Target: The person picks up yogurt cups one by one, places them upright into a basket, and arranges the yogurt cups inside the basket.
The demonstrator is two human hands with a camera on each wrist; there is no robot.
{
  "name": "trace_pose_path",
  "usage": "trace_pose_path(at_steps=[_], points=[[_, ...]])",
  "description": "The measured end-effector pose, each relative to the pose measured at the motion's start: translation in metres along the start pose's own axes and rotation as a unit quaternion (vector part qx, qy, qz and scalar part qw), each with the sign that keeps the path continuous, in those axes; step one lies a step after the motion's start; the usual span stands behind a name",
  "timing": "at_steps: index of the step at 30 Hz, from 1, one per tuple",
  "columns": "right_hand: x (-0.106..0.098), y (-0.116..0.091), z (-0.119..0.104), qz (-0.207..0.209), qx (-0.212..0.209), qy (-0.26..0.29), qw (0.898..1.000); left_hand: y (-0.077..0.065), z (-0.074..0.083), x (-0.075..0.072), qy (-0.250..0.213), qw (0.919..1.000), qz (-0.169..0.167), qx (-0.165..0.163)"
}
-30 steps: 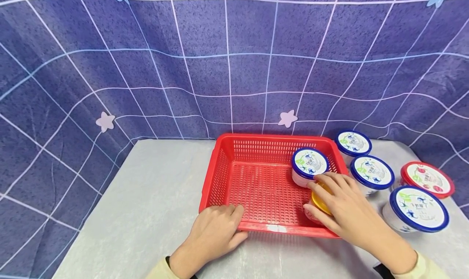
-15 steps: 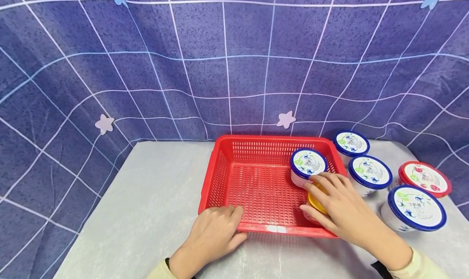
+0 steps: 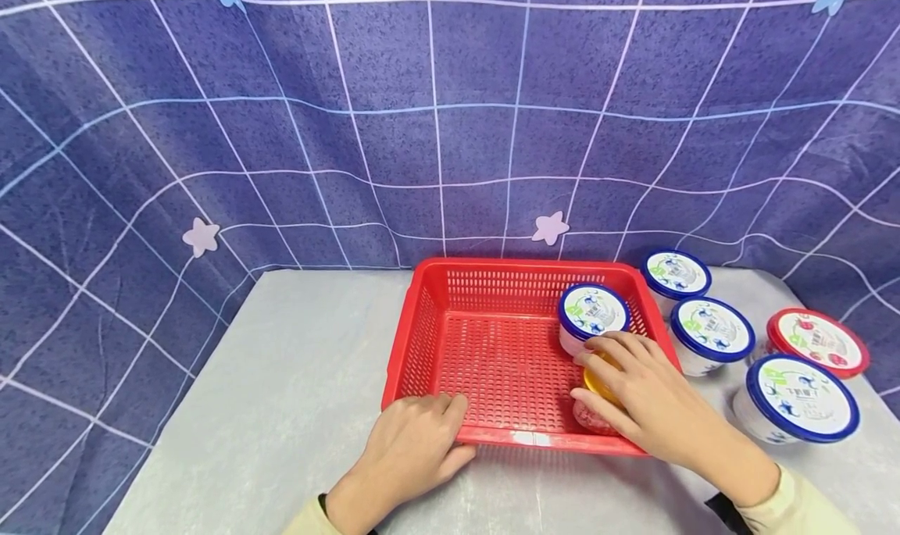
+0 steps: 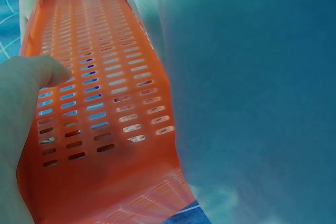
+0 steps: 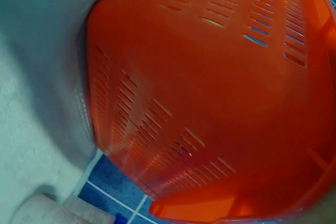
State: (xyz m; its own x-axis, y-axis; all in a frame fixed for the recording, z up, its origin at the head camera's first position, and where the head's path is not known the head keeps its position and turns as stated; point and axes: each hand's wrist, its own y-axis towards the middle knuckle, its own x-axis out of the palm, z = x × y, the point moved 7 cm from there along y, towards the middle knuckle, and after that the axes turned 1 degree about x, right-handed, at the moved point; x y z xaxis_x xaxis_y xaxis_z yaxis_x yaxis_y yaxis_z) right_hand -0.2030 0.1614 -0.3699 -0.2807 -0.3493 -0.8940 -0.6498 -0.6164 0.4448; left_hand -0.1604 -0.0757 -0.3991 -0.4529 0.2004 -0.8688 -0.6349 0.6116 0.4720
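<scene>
A red plastic basket point(image 3: 534, 439) with slotted walls stands on the table. My left hand point(image 3: 416, 437) grips its near rim at the left, fingers over the edge; in the left wrist view the thumb point(image 4: 55, 72) lies against the outer wall. Inside the basket's near right corner, my right hand point(image 3: 654, 398) holds a yellow-lidded tub point(image 3: 596, 382) with a pinkish body, fingers and thumb on either side. Most of that tub is hidden under the hand. Just behind it, also in the basket, is a blue-lidded tub point(image 3: 594, 312). The right wrist view shows mainly the basket's outside point(image 5: 210, 77).
Right of the basket stand several more tubs: a blue-lidded tub point(image 3: 676, 274) at the back, another blue-lidded tub point(image 3: 713, 326), a larger-looking blue-lidded tub point(image 3: 801, 398) nearer, and a red-lidded tub point(image 3: 819, 341). A blue gridded cloth point(image 3: 478, 144) hangs behind the grey table point(image 3: 281, 363).
My right hand has shifted slightly left with the yellow-lidded tub inside the basket, and more of the tub's side shows. The left hand stays on the rim.
</scene>
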Motion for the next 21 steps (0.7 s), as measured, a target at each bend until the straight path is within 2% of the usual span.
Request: trace_pose_path(at_steps=[8,21], points=[[0.0012,0.0012,0.0002,0.01,-0.006,0.017,1.0,-0.0011,-0.0006,-0.0006,-0.001,1.0,-0.003,-0.002],[-0.0074,-0.0009,-0.0057,0.044,-0.022,0.001,0.999,-0.001,-0.0006,-0.0007,-0.003,1.0,-0.004,0.0]])
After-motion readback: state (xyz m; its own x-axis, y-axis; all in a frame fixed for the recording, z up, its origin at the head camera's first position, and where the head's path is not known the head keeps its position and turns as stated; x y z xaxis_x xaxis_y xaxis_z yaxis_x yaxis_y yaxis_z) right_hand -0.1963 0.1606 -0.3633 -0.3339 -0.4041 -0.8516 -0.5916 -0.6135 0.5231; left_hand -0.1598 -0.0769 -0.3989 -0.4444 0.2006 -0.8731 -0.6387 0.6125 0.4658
